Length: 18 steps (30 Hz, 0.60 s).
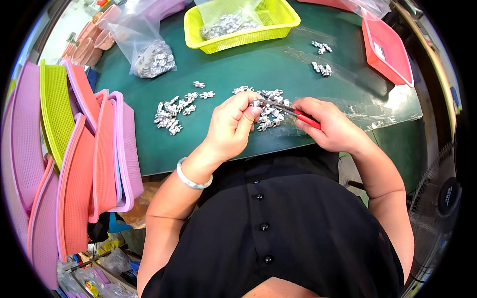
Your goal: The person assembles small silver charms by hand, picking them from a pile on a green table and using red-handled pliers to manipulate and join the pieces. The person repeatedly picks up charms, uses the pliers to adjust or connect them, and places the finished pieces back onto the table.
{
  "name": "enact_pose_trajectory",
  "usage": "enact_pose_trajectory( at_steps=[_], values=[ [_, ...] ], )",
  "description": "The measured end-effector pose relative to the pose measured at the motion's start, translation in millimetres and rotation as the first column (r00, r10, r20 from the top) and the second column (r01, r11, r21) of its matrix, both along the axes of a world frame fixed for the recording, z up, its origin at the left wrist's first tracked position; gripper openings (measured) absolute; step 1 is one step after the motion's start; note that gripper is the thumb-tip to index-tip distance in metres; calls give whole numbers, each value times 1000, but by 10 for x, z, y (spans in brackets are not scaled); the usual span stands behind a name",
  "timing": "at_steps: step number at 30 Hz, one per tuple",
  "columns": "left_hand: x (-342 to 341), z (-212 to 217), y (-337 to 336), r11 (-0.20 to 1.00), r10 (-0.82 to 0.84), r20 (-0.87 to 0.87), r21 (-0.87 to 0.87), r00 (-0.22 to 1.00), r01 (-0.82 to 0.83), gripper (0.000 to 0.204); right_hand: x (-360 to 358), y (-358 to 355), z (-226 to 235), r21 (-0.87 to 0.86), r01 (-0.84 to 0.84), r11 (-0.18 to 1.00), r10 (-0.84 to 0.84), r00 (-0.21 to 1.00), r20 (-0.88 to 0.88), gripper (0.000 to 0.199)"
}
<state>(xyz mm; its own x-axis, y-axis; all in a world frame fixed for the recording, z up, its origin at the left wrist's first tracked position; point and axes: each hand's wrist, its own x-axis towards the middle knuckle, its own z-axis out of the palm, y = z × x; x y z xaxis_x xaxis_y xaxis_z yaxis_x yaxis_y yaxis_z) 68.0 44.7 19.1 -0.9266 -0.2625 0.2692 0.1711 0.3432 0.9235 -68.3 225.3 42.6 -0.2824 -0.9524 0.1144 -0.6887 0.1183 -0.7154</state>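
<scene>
My left hand (228,126) is closed in a pinch on a small silver metal figure (256,103) over the near part of the green table. My right hand (330,124) is wrapped round a pair of long-nosed pliers with red handles (309,120). The dark jaws reach left, and their tips meet the figure at my left fingertips. Beneath the jaws lies a pile of similar silver figures (268,121), partly hidden by my hands and the tool. Left of my left hand, another loose pile of silver figures (169,115) is spread on the table.
A yellow-green basket (243,43) with bagged silver pieces stands at the far side, beside a clear bag of pieces (154,58). Two small clusters (322,68) lie at right, near a pink tray (390,57). Stacked plastic baskets (74,188) crowd the left; a fan (437,198) stands right.
</scene>
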Motion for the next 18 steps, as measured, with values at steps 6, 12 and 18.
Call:
enact_pose_trajectory(
  at_steps=[6,12,18],
  values=[
    [-23,-3,15,956,14,-125,-288,992,-50,14,-1,-23,-29,28,28,999,-29,999,25,17],
    [-58,-121,35,833,96,-279,-503,955,-231,8,-40,-42,-109,-1,-61,998,61,997,-43,21],
    [-76,-104,10,849,59,-242,-498,969,-176,6,-69,-30,-132,-7,-94,996,93,990,-110,25]
  ],
)
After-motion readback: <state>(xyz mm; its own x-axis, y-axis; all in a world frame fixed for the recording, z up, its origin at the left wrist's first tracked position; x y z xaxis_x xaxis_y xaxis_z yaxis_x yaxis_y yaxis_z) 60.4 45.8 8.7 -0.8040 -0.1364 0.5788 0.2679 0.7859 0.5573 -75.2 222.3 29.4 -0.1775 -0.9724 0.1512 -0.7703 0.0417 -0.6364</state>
